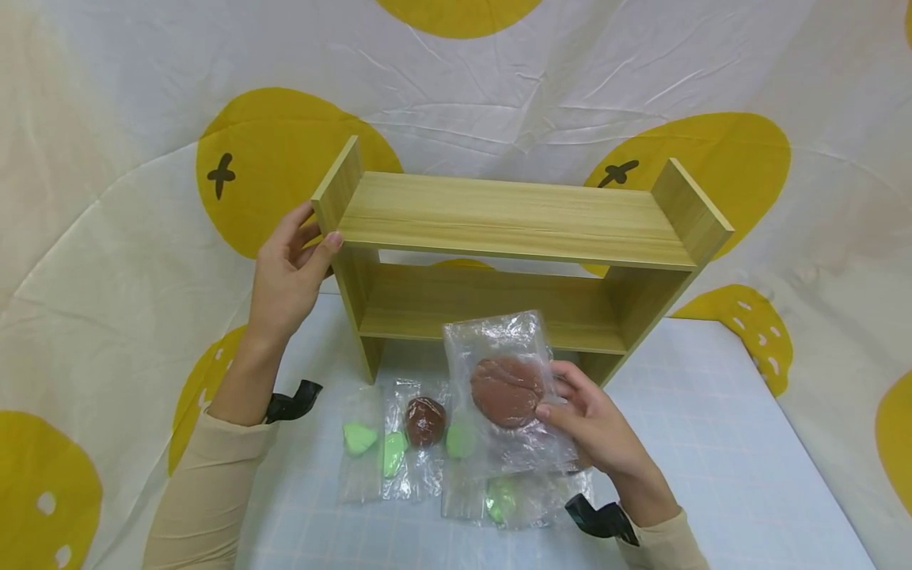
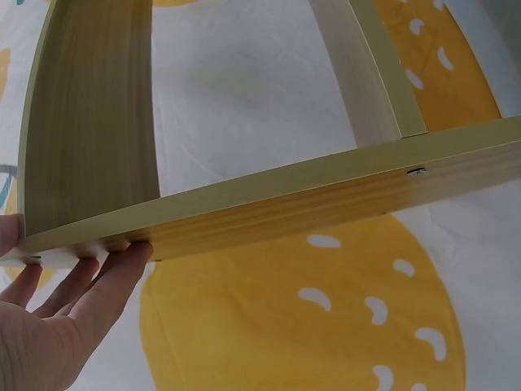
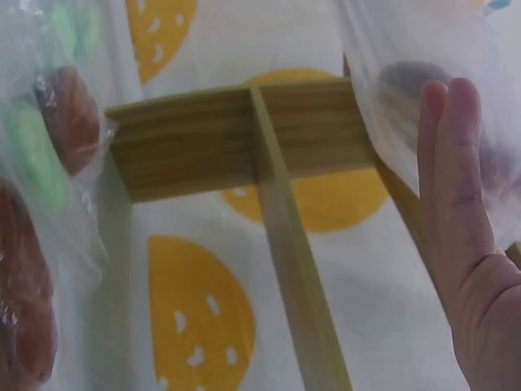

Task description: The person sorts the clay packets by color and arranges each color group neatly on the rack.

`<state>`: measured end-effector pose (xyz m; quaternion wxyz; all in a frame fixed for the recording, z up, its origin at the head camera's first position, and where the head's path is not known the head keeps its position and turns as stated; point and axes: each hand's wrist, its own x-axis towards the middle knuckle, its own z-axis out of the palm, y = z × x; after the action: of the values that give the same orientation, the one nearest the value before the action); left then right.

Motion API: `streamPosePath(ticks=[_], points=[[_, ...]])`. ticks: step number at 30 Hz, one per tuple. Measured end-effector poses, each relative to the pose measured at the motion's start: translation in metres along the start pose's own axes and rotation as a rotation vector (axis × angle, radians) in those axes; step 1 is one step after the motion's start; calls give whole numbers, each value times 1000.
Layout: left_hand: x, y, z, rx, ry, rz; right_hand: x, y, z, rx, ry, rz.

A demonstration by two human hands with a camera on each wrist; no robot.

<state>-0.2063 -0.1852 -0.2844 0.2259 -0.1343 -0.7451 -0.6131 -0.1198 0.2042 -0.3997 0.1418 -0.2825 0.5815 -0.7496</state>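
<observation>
A small two-tier wooden shelf (image 1: 513, 214) stands upright on the table in the head view. My left hand (image 1: 285, 273) holds its left side panel (image 2: 269, 208) near the top, thumb at the front edge and fingers against the outer face. In front of the shelf, my right hand (image 1: 598, 431) pinches the right edge of a clear plastic bag (image 1: 495, 332) with a flat, round brown lump (image 1: 506, 392) inside. In the right wrist view this bag (image 3: 383, 49) appears beside the fingers, its contents blurred. What the lump is made of I cannot tell.
Several clear bags lie on the table before the shelf, holding green lumps (image 1: 359, 438) and a dark brown one (image 1: 425, 421). The held bag partly covers some. A pale checked cloth (image 1: 712, 443) covers the table. Behind hangs a white curtain (image 1: 499, 95) with yellow shapes.
</observation>
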Motion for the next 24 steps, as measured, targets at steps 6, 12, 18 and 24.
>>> streamPosePath(ticks=[6,12,18,24], points=[[0,-1,0,-5,2,1,22,8,12,-1,90,-14],[0,-1,0,-4,0,4,47,19,27,55,183,19],[0,0,0,-17,1,2,76,31,39,129,247,56],[0,0,-1,-16,0,2,100,40,56,172,301,84]])
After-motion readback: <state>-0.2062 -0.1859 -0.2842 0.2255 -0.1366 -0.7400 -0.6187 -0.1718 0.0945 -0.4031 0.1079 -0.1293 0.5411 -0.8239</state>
